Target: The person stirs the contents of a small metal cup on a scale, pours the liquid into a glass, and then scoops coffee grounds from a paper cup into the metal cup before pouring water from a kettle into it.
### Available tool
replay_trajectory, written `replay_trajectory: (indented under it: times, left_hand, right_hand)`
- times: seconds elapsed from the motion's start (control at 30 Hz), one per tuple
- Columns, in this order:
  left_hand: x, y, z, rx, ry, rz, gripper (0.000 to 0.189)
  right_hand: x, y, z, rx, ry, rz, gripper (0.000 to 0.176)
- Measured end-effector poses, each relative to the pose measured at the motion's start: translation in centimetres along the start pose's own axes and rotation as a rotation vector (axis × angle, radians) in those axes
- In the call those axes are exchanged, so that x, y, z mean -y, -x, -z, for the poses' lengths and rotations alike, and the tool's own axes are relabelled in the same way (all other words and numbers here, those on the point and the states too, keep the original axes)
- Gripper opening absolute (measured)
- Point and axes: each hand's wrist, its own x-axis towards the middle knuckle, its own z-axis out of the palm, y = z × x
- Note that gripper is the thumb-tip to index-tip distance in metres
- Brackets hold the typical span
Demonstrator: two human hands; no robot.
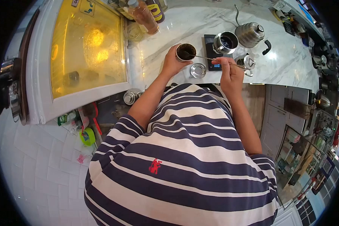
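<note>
My left hand point(173, 63) is wrapped round a small cup point(178, 56) with dark contents, tipped so its mouth faces me. A long-handled spoon point(203, 57) runs from inside the cup to my right hand point(229, 75), whose fingers are closed on its handle; the spoon's bowl is partly hidden in the cup. Beyond my right hand, a metal pot point(218, 48) holding something dark stands on a black digital scale point(210, 41) with a lit display. Between my hands, near the counter's edge, lies a small round clear or metal piece point(198, 70).
A gooseneck kettle point(248, 34) stands at the back right of the marble counter point(188, 22). Close to my right hand is a shiny metal vessel point(249, 60). Bottles point(145, 17) stand at the back left, beside a yellow-lit glass-fronted cabinet point(90, 49).
</note>
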Motion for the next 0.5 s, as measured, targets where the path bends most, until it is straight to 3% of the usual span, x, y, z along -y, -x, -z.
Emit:
replay_trajectory:
  times: [0.17, 0.5]
  left_hand:
    - [0.8, 1.5, -0.7, -0.067, -0.046, 0.038, 0.073]
    - [1.2, 3.9, -0.9, -0.154, 0.060, 0.037, 0.085]
  right_hand:
    - [-0.7, 1.2, -1.7, 0.057, 0.054, 0.010, 0.029]
    - [-1.8, 3.2, -1.6, 0.113, 0.009, 0.023, 0.024]
